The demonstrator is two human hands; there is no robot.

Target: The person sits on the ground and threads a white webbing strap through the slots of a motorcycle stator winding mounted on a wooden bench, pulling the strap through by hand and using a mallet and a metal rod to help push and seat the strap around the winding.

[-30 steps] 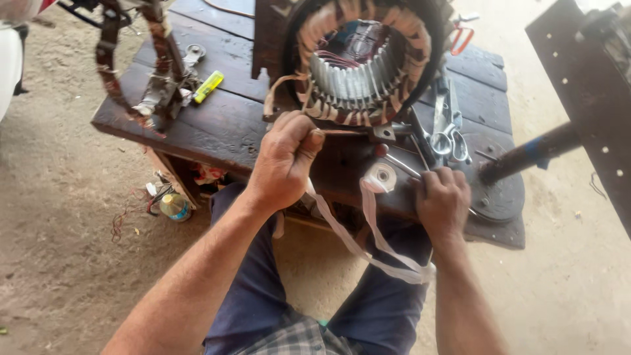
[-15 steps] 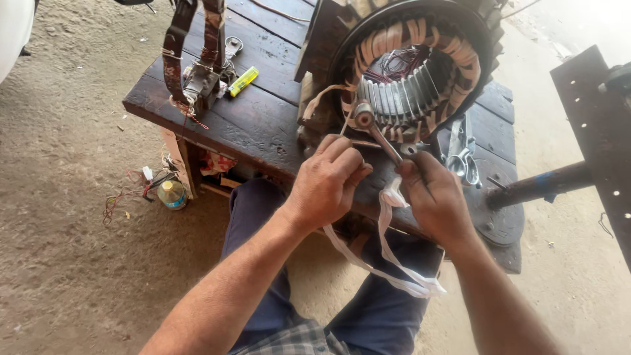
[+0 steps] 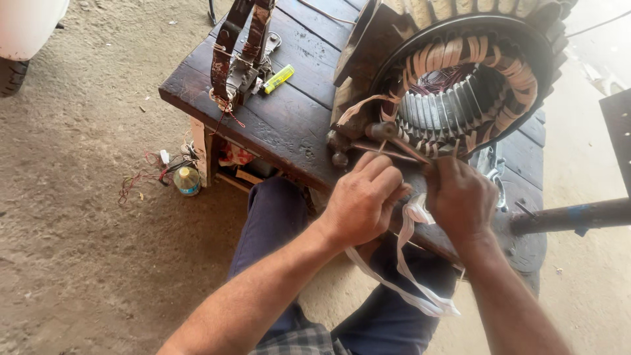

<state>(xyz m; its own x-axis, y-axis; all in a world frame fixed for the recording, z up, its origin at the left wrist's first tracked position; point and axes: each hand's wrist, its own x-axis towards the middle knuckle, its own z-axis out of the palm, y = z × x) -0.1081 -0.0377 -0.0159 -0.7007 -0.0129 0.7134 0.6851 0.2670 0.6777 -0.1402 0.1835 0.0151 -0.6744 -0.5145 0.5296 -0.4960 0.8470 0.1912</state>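
Both hands moved up to the big round motor winding (image 3: 460,98); left hand (image 3: 361,204) and right hand (image 3: 460,197) fingers pinched the white cloth tape (image 3: 414,213).

We see a dark wooden bench (image 3: 289,125) on a dirt floor (image 3: 85,217), carrying a big motor stator (image 3: 453,85), a yellow lighter (image 3: 279,78), a taped wire coil (image 3: 236,52) and scissors (image 3: 493,174).

A single head-worn camera looks steeply down from close above the left hand (image 3: 365,200), facing forward over the dark wooden tabletop (image 3: 289,125) just beyond it.
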